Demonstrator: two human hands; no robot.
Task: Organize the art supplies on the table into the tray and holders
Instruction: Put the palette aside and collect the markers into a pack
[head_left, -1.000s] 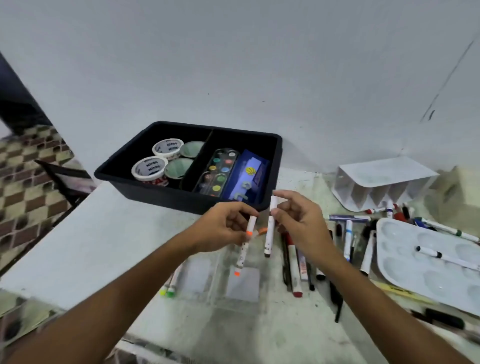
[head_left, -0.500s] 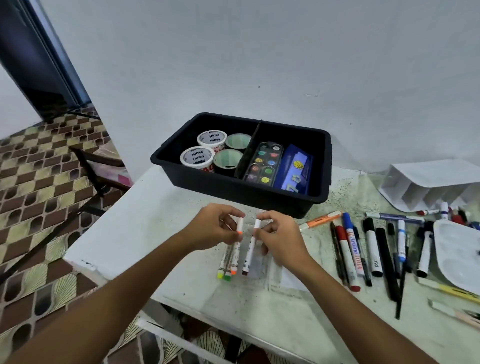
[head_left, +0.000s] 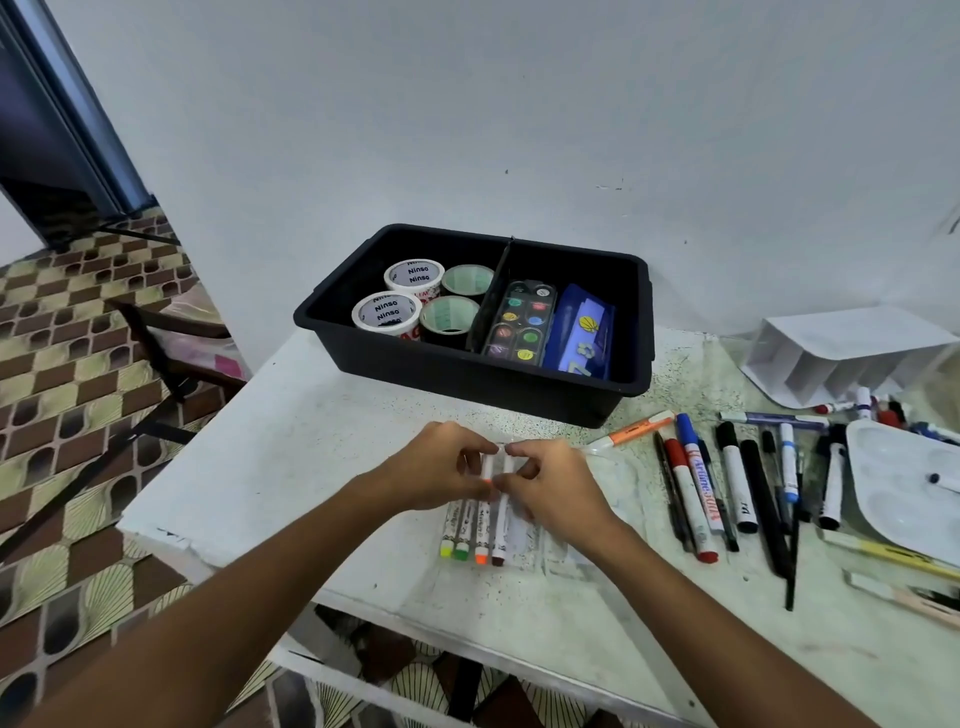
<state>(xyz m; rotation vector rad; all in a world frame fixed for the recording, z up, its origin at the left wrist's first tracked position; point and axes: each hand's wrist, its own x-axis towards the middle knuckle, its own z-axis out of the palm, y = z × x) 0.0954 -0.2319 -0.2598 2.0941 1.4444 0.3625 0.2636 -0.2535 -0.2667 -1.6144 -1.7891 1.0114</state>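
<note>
Four slim markers (head_left: 475, 525) are laid side by side on the table (head_left: 291, 467), near its front edge. Their upper ends are pinched by the left hand (head_left: 441, 470) and the right hand (head_left: 553, 480). Light, stiff, smooth barrels are judged best gathered mid-length.

A dark chair (head_left: 171, 338) stands on the patterned floor tiles (head_left: 62, 322) (brown and cream); grey wall (head_left: 467, 104) behind.

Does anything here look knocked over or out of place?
Yes. The white divided holder at the table's far right lies tipped on its side, its compartments facing forward and empty, while markers lie loose on the table in front of it. The black tray looks neatly packed.
</note>
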